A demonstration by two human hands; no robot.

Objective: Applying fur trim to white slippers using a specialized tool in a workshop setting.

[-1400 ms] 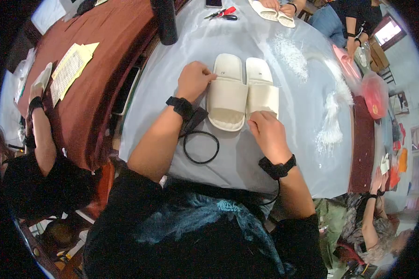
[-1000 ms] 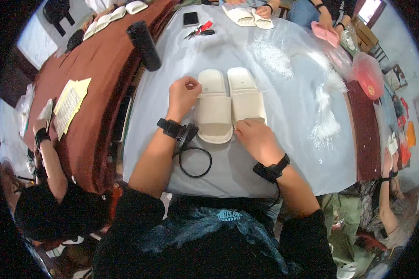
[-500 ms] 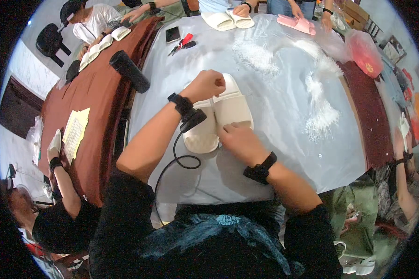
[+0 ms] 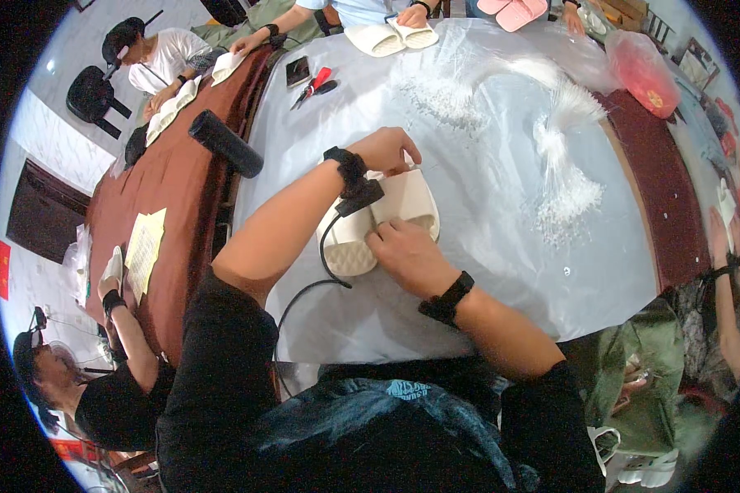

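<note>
A pair of cream slippers [image 4: 409, 195] lies side by side on the plastic-covered table in front of me, with a patterned footbed showing at the near end. Over their far end is my left hand [image 4: 389, 150], fingers bent and drawn together; what they hold, if anything, is too small to see. My right hand [image 4: 409, 255] is curled on the near part of the pair, its fingers closed at the inner edge of the right slipper. Its fingertips are partly hidden. Black bands circle both wrists, and a cable hangs from the left one.
Thin white plastic strands [image 4: 563, 164] lie in bundles to the right. Pliers with red handles [image 4: 314, 86], a phone [image 4: 298, 71] and a black cylinder [image 4: 226, 144] are at the far left. Co-workers handle slippers around the tables; a pink pair [image 4: 514, 11] is held up opposite.
My left hand has shifted slightly right, its fingers less tightly bunched. My right hand has moved a little left along the slippers. Across the table, the pink slippers have been lifted.
</note>
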